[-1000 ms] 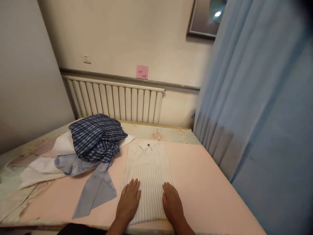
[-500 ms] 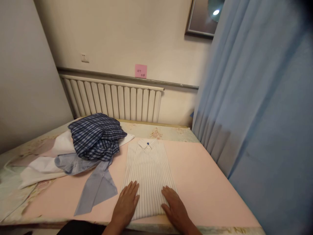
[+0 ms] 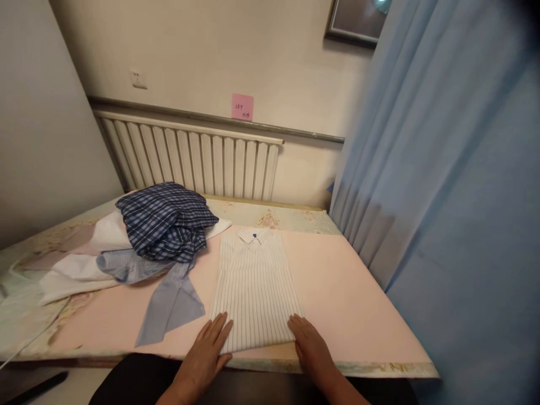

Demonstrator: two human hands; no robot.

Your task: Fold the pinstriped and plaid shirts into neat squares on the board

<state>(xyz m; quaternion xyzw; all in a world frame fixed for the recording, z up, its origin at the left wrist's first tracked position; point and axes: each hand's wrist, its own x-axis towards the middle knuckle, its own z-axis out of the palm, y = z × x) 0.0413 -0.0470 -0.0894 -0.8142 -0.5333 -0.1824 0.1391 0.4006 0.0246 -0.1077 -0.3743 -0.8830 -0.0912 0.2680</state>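
A white striped shirt [image 3: 255,287] lies folded into a flat, long shape on the pink cloth [image 3: 337,292], its collar toward the wall and a small dark blue label at the neck. My left hand [image 3: 207,343] rests at the shirt's lower left corner, fingers stretched out over its edge. At the lower right corner, my right hand [image 3: 311,346] lies with extended fingers touching the shirt's side. Neither hand is gripping the fabric.
Left of the shirt is a heap of clothes: a dark blue plaid garment [image 3: 166,219] on top, a light blue garment [image 3: 172,309] and white ones [image 3: 71,275] below. A radiator [image 3: 189,154] stands behind the bed; a blue curtain [image 3: 379,140] hangs at the right.
My hands have shifted from lying on the shirt's lower part to its bottom corners, slightly farther apart. The view has tipped down a little, so the bed's front edge shows more.
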